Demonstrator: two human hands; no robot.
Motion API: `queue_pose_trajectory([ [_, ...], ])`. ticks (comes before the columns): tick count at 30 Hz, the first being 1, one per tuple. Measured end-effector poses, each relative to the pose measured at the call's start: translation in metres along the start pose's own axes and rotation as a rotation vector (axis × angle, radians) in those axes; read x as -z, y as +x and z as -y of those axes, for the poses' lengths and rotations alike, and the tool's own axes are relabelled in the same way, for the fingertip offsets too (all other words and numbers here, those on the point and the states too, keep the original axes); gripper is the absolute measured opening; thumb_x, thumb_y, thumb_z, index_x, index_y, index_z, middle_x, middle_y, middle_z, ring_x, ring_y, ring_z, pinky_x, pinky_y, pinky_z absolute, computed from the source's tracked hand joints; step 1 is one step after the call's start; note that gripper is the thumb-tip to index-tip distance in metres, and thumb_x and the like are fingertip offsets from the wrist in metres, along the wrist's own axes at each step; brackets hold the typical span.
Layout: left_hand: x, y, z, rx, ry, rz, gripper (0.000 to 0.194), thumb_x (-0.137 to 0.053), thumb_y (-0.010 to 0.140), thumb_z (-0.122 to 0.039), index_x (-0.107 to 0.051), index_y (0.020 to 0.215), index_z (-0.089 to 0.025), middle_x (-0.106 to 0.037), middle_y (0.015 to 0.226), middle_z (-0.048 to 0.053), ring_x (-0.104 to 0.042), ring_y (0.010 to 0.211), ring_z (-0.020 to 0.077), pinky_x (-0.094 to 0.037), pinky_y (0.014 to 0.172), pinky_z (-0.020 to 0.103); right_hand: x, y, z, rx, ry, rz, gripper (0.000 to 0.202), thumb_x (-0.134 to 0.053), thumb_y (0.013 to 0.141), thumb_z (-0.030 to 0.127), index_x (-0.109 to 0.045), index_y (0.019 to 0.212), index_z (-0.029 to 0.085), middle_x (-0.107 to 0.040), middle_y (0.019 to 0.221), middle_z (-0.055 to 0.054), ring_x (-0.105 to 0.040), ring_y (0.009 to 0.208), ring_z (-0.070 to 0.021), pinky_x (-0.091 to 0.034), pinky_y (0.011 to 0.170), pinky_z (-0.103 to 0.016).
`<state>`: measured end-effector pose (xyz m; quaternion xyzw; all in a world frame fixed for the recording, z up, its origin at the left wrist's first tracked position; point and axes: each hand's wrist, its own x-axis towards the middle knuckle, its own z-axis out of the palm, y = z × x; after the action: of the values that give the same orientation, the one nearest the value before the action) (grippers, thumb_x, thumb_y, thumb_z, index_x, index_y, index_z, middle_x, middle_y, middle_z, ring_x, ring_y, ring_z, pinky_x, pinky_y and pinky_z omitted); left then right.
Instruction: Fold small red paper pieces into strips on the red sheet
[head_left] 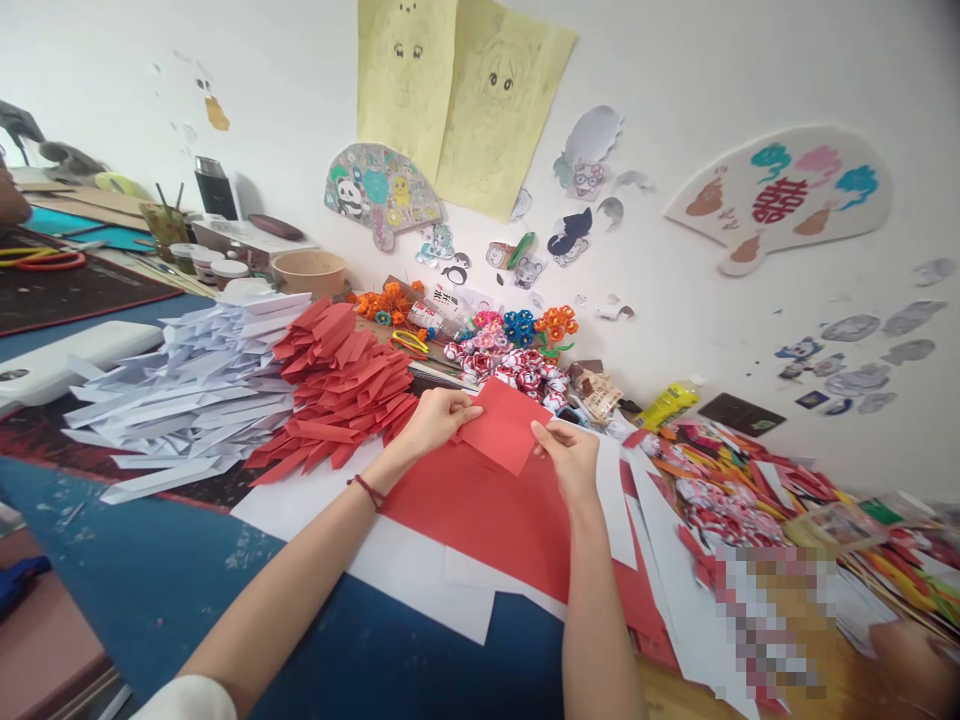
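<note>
Between my two hands I hold a small red paper square (506, 425) above the table. My left hand (437, 420) pinches its left edge between thumb and fingers, with a dark red cord on that wrist. At the right corner, my right hand (570, 460) grips the paper the same way. Underneath lies a large red paper sheet (480, 530), partly over white paper sheets (420, 570). Just left of my left hand rises a heap of folded red paper pieces (345, 380), beside a heap of folded white paper pieces (202, 380).
Behind the sheets stand beaded flowers (517, 330) and a brown bowl (309, 272). Colourful craft bits and a yellow bottle (670, 402) crowd the right side. A white device (90, 360) lies at left. Another person's hand (915, 660) shows at the lower right.
</note>
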<state>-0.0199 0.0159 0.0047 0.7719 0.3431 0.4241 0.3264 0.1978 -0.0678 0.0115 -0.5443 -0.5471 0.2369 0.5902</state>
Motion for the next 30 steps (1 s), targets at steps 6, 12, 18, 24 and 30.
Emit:
queue_pose_trajectory([
  [6, 0.002, -0.001, -0.003, -0.018, 0.045, -0.019, 0.043, -0.054, 0.087, -0.049, -0.065, 0.069, -0.012, -0.050, 0.057, -0.003, -0.038, 0.054, 0.0076, -0.026, 0.053, 0.020, 0.001, 0.000, -0.001, 0.017, 0.043, -0.061, 0.031, -0.076, 0.074, 0.042, -0.065, 0.060, 0.017, -0.059, 0.050, 0.000, -0.052, 0.048, -0.0134, -0.041, 0.050, -0.026],
  [12, 0.001, -0.004, -0.009, 0.058, -0.097, 0.039, 0.035, -0.051, 0.090, -0.046, -0.062, 0.075, -0.015, -0.060, 0.052, -0.001, -0.057, 0.050, 0.0120, -0.039, 0.053, 0.019, 0.002, 0.001, -0.002, 0.020, 0.040, -0.096, 0.032, -0.075, 0.074, 0.044, -0.065, 0.060, 0.016, -0.059, 0.050, 0.000, -0.052, 0.048, -0.0135, -0.041, 0.050, -0.026],
  [18, 0.000, -0.005, -0.009, 0.056, -0.220, 0.103, 0.034, -0.051, 0.090, -0.044, -0.058, 0.073, -0.016, -0.069, 0.061, 0.003, -0.064, 0.052, 0.0138, -0.046, 0.052, 0.019, 0.003, 0.003, -0.006, -0.008, 0.057, -0.198, 0.035, -0.078, 0.069, 0.048, -0.066, 0.064, 0.016, -0.060, 0.050, -0.001, -0.053, 0.047, -0.0141, -0.043, 0.049, -0.026],
  [24, 0.001, -0.003, -0.002, 0.012, -0.003, 0.040, 0.036, -0.047, 0.093, -0.043, -0.066, 0.077, -0.016, -0.070, 0.063, 0.002, -0.064, 0.059, 0.0135, -0.045, 0.061, 0.020, 0.003, 0.004, -0.006, -0.020, 0.062, -0.177, 0.033, -0.078, 0.070, 0.047, -0.068, 0.067, 0.016, -0.061, 0.051, -0.001, -0.055, 0.047, -0.0149, -0.043, 0.049, -0.027],
  [30, -0.004, 0.002, 0.001, 0.020, -0.021, -0.116, 0.029, -0.051, 0.090, -0.040, -0.070, 0.092, -0.018, -0.073, 0.089, 0.003, -0.064, 0.078, 0.0155, -0.043, 0.068, 0.021, -0.004, 0.002, -0.002, -0.034, 0.054, -0.055, 0.031, -0.076, 0.073, 0.046, -0.068, 0.064, 0.017, -0.063, 0.053, -0.002, -0.055, 0.049, -0.0157, -0.043, 0.051, -0.028],
])
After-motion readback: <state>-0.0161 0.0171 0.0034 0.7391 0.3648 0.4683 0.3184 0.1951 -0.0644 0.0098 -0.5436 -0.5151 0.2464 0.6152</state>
